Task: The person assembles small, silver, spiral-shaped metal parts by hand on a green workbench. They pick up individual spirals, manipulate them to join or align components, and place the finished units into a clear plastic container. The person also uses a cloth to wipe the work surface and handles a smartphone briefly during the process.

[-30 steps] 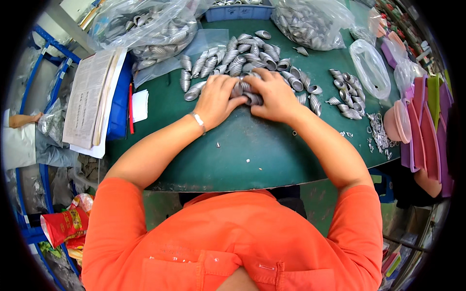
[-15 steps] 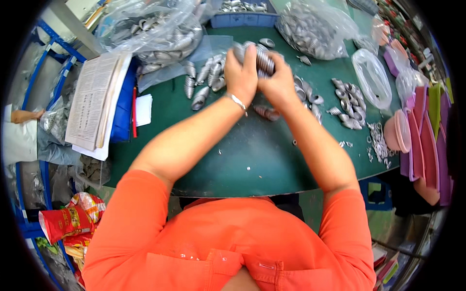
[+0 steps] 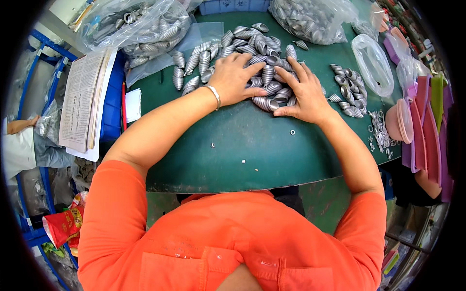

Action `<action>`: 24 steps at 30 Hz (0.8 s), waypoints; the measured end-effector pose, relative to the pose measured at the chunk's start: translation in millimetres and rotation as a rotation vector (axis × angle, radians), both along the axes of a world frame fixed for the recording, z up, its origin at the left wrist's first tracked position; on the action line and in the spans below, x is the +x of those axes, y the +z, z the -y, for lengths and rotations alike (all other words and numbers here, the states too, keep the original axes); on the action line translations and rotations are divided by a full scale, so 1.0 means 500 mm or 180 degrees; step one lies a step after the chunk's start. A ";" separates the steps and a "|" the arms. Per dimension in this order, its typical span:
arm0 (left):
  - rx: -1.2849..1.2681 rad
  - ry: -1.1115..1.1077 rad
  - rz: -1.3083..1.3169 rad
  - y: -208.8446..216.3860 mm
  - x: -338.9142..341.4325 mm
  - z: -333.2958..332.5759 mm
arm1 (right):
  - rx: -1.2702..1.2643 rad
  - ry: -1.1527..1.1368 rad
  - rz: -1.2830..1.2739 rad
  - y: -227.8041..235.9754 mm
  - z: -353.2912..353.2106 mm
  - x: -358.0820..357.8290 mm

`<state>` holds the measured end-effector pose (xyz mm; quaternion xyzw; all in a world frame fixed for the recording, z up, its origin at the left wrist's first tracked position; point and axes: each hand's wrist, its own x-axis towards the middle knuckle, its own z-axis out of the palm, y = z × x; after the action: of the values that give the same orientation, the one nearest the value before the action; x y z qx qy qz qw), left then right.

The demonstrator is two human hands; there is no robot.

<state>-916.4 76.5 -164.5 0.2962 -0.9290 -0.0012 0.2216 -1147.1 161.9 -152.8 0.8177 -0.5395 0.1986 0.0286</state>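
We list: ribbed grey pieces (image 3: 267,75), heaped loose between and beyond our spread, unclenched fingers (image 3: 296,69); a small cluster (image 3: 346,92) right of them, seemingly set aside; filled bags (image 3: 310,22) beyond, as yet unemptied.

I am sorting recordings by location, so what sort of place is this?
Probably a workshop or small factory: silvery, ridged, hollow pieces lie heaped on a green worktable, with clear plastic bags of similar pieces behind.

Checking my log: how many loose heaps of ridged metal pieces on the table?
2: a large heap at left hand and right hand, a smaller heap further right; others may be hidden.
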 end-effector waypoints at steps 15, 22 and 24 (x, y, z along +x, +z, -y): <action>0.0637 -0.0336 -0.0853 0.083 -0.005 0.032 | -0.0558 -0.0518 0.0902 0.039 0.045 -0.082; 0.2202 -0.0761 0.1050 0.111 0.187 -0.166 | 0.1255 0.0173 0.1086 0.035 -0.178 -0.016; 0.2004 -0.0763 0.0662 0.083 0.195 -0.187 | 0.1079 0.0159 0.1052 0.022 -0.180 -0.007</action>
<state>-819.1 169.9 -123.1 0.2374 -0.9289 -0.2834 0.0219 -1150.6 251.8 -141.7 0.7803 -0.5421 0.2370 -0.2027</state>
